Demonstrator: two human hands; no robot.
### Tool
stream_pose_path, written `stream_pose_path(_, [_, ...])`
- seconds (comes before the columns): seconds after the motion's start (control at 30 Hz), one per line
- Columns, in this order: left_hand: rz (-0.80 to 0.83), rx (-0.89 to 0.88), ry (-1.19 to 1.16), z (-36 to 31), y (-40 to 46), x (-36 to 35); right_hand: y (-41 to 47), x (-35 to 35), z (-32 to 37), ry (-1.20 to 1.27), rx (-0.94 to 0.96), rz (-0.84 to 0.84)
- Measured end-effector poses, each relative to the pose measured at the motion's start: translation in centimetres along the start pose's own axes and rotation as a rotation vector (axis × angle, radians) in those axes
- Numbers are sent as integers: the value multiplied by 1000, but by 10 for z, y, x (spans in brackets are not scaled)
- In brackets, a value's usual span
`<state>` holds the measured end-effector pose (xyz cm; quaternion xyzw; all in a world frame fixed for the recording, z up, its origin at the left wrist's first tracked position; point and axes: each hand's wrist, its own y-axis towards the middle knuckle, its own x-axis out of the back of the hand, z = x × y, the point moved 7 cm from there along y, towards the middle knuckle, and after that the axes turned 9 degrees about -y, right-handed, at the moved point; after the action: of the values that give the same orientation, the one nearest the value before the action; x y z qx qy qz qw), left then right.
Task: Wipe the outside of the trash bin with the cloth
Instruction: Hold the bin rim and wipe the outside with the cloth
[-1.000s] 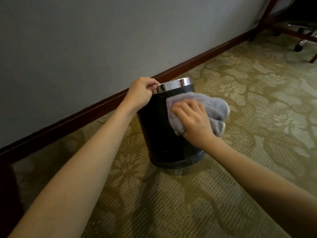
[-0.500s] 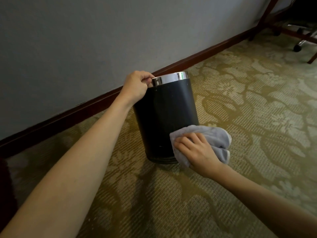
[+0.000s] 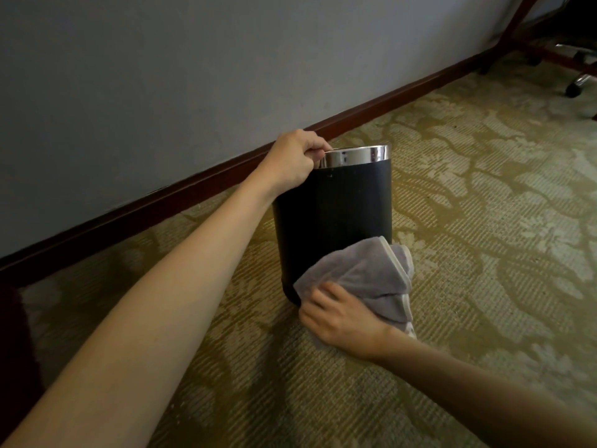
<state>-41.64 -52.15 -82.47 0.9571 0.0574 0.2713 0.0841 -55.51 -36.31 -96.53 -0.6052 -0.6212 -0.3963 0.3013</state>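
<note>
A black round trash bin (image 3: 336,208) with a shiny metal rim stands upright on the carpet near the wall. My left hand (image 3: 292,160) grips that rim at its left side. A folded grey cloth (image 3: 368,273) lies against the bin's lower front, down at its base. My right hand (image 3: 339,315) presses on the cloth's lower left part, fingers spread over it. The cloth hides the bin's bottom right edge.
A grey wall with a dark red wooden skirting board (image 3: 193,185) runs diagonally behind the bin. Patterned olive carpet (image 3: 484,221) covers the floor. At the top right stand dark wooden furniture legs (image 3: 510,30) and an office chair's wheeled base (image 3: 578,82).
My right hand has slid the cloth down the bin's front, from just under the rim to the base. My left hand has kept its hold on the rim.
</note>
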Motion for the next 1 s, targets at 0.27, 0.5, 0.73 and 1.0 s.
stream_pose_path(0.27, [-106,47,-63,15,-2,18,-42,14,-66,102,-279,-106])
stream_pose_path(0.5, [-133,48,-74,30,-5,27,-50,5,-162,353,-772,-181])
stream_pose_path(0.73, [-142,54,-155,41,-8,33,-66,-14,-164,610,-1081,-270])
stream_pose_path(1.0, [-104,51,-151,39,-9,35,-95,-34,-142,739,-1103,-157])
